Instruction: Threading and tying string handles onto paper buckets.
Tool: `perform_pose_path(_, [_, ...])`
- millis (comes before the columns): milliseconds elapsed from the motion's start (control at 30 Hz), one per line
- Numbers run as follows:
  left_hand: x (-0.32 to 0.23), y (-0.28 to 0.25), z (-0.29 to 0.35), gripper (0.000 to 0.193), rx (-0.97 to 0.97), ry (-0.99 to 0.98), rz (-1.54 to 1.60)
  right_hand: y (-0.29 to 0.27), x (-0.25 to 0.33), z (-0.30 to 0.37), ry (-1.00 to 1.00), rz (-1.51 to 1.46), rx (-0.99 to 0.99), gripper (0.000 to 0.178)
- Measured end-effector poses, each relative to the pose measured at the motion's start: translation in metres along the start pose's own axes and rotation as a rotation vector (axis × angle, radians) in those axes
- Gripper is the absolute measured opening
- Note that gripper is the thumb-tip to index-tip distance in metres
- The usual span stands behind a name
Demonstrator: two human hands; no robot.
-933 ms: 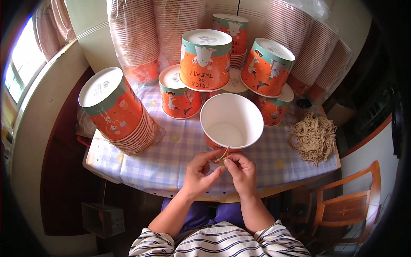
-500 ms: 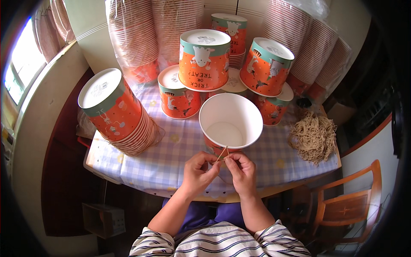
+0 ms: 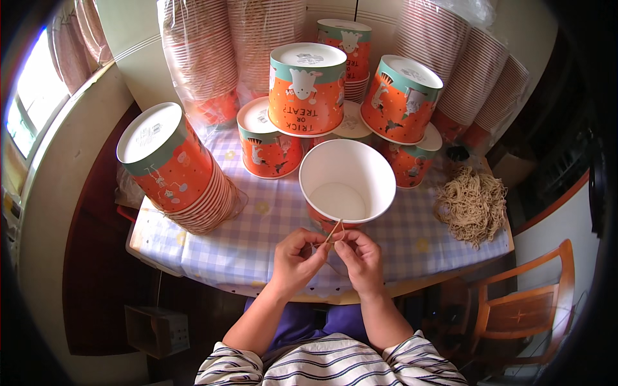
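Two hands pinch a thin string by a big white-and-orange bucket

The left hand (image 3: pixel 296 262) and the right hand (image 3: pixel 360 262) are side by side, a little below the middle of the frame. Each one has its thumb and finger pressed together on the tan string (image 3: pixel 333 229). The fingertips are very close to each other; I cannot tell if they touch. The string goes up from the fingers to the front rim of the open bucket (image 3: pixel 348 161), just above the hands in the middle of the frame. That bucket stands with its mouth up, and its inside is white.

Behind it, in the upper middle, an upside-down bucket (image 3: pixel 307 96) sits on top of others. A bit to the right is one more upside-down bucket (image 3: pixel 402 100), also up on another. They are orange with a green band and little pictures. At the left of the frame, a tilted stack of buckets (image 3: pixel 174 168) has its white bottom showing. On the right side lies a messy heap of tan strings (image 3: pixel 473 209). Under it all is a checked tablecloth (image 3: pixel 270 222).

Tall stacks in clear plastic (image 3: pixel 196 58) fill the top left. A wooden chair (image 3: pixel 518 313) is at the lower right.
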State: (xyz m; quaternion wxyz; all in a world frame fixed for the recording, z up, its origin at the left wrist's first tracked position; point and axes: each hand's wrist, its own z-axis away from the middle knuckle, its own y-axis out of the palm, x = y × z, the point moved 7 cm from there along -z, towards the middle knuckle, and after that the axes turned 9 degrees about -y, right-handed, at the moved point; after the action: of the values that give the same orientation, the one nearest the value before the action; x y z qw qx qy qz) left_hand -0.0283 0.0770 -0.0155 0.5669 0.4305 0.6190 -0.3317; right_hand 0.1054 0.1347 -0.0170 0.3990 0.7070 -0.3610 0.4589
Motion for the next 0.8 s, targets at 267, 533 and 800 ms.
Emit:
perform_pose_path(267, [-0.005,0.000,0.003,0.016,0.030,-0.004,0.035,0.000,0.002,-0.002,-0.066,0.043,-0.030,0.008])
perform_pose_path(533, [0.006,-0.001,0.005,0.010,0.018,-0.065,0.071,0.000,0.001,-0.001,-0.069,0.031,-0.038,0.007])
perform_pose_path(800, [0.004,0.000,0.006,0.005,0.013,-0.111,0.102,-0.001,0.002,-0.002,-0.097,0.069,-0.048,0.008])
